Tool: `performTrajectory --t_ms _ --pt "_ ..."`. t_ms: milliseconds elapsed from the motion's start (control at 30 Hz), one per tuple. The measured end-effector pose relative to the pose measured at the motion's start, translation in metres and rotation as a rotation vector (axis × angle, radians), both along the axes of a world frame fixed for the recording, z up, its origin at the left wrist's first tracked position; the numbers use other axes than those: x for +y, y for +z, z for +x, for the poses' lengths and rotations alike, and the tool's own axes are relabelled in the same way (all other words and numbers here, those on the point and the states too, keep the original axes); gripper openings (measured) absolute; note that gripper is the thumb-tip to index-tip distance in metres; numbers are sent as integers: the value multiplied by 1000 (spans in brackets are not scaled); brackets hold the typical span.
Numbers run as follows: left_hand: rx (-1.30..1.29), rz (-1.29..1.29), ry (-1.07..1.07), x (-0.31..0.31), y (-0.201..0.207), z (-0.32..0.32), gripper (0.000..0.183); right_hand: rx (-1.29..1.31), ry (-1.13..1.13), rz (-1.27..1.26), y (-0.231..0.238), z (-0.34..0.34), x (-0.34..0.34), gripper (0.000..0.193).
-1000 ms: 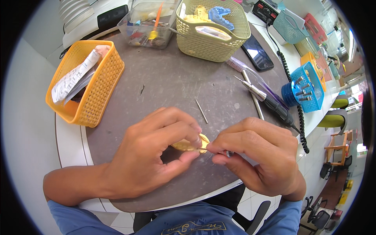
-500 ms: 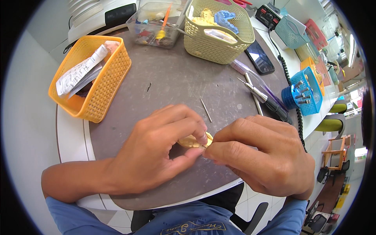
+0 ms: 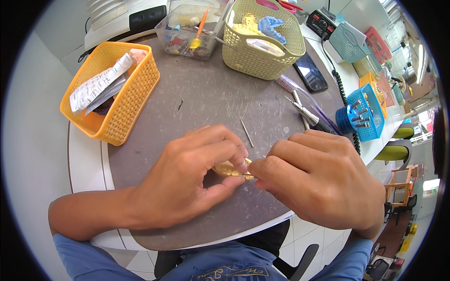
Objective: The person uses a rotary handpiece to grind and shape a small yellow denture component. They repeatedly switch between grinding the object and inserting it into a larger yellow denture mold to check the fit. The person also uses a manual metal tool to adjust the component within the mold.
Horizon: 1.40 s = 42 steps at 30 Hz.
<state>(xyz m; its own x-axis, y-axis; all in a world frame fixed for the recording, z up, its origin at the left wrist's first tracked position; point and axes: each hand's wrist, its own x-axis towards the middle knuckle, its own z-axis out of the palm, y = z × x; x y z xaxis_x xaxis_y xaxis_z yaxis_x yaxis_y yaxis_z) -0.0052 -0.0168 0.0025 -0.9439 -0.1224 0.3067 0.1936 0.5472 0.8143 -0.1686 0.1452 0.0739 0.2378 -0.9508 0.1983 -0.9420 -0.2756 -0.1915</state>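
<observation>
My left hand (image 3: 180,175) is closed on a small yellow dental cast (image 3: 227,169), gripping it between thumb and fingertips low over the bench. Parts of the cast, with its row of teeth, show between the fingers. From the right, my right hand (image 3: 323,180) meets it, thumb and fingers pinched round a thin dark tool (image 3: 247,174). Its tip reaches the cast beside my left thumb; the rest is hidden in the hand. Just beyond the hands a slim metal rod (image 3: 246,132) lies on the brown bench top (image 3: 197,103).
A yellow basket (image 3: 133,103) holding papers stands left. At the back are a clear box (image 3: 185,40) of tools and a green basket (image 3: 262,58) with casts. On the right lie a phone (image 3: 311,72), a dental handpiece (image 3: 307,114) and a blue bur holder (image 3: 347,119).
My right hand has shifted slightly right, uncovering more of the cast and the thin tool. My left hand keeps its hold; the view has moved a little.
</observation>
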Motion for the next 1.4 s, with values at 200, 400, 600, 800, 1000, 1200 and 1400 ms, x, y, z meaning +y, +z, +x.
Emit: performTrajectory --t_ms 200,400,600,800,1000,1200,1400 --pt "-31 38 -22 0 1 -3 21 -115 -216 -21 3 6 1 32" --pt "-16 52 6 2 1 -1 20 -76 -218 67 6 7 1 29" --pt "-12 38 -14 0 1 -2 21 -49 -4 -117 -5 -2 -1 30" --pt "-28 38 -17 1 2 -2 21 -61 -149 -133 6 2 -4 33" --pt "-12 23 -11 0 2 -1 22 -69 -170 31 11 4 2 29" --pt "-26 21 -21 0 2 -2 21 -98 -114 -8 11 4 2 22" --pt "-2 35 -14 1 0 -2 20 -104 -84 -47 10 6 3 22"
